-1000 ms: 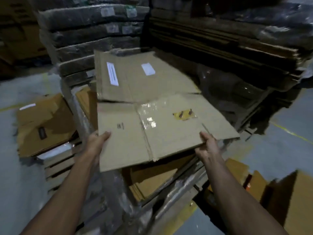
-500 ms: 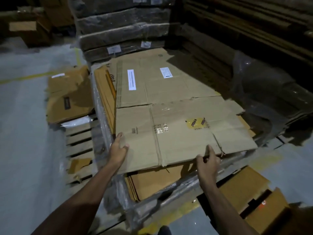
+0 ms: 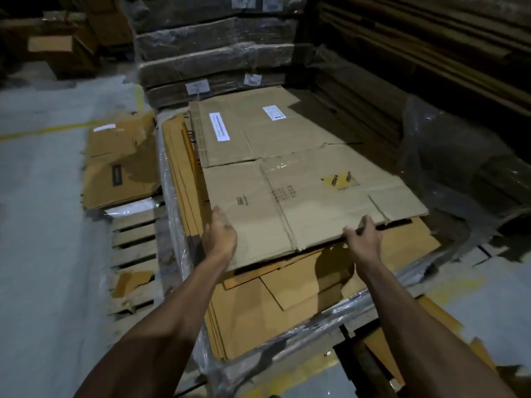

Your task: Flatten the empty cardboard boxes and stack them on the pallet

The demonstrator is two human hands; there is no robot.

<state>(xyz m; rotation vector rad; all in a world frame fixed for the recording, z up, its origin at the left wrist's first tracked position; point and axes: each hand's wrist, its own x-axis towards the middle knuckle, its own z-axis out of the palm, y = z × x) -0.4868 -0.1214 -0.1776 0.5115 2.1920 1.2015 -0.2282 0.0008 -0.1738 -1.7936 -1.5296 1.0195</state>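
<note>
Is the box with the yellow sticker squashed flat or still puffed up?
Flat. The box lies spread like a sheet on the cardboard stack, creases showing.

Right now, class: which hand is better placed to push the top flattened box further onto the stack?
Left hand: it lies flat on the flattened box; the right hand pinches its edge.

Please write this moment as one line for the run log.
left hand: touches flattened brown cardboard box | right hand: grips near edge | box: on cardboard stack
</note>
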